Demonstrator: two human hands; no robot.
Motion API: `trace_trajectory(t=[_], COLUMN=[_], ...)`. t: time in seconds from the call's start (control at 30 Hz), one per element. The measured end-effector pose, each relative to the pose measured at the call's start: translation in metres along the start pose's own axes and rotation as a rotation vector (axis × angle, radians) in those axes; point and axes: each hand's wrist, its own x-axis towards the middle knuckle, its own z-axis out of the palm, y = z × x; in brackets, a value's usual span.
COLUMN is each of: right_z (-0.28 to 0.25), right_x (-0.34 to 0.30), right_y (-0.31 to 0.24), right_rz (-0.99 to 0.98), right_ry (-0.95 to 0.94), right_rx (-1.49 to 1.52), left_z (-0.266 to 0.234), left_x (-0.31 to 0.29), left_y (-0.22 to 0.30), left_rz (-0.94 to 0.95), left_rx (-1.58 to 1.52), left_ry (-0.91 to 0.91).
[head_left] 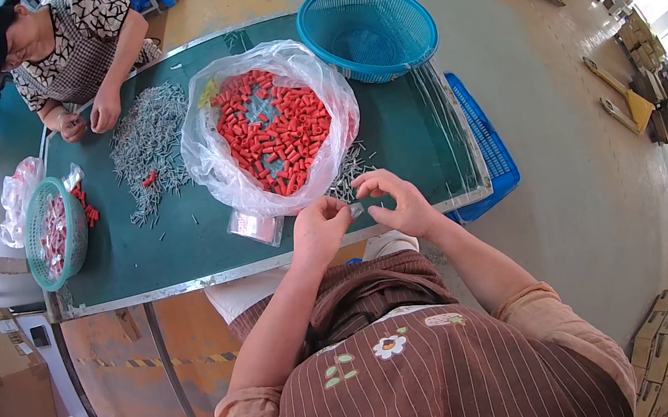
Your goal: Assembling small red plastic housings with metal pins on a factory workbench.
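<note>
Any object in the left hand's (322,226) curled fingers was too small to tell, as was anything between the co-worker's 2 hands (106,112). The clear plastic bag (203,138) hid some grey pins (356,167); the table (435,125) covered part of the blue crate (490,149). The lower edge cut off the striped apron (443,385).

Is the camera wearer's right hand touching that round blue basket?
Apart. The head view shows green tabletop between the wearer's right hand and the round blue basket.
</note>
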Motion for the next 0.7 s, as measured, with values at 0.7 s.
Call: trace_trajectory(t=[0.7], right_z=[-0.011], right_x=[-0.011], right_y=[0.050], right_rz=[-0.212], right_ry=[-0.158], right_rx=[-0.950], left_z=[-0.020], left_x=[0.003], left_y=[-0.005], left_rz=[-0.314], left_rx=[-0.560], left_ry=[-0.130])
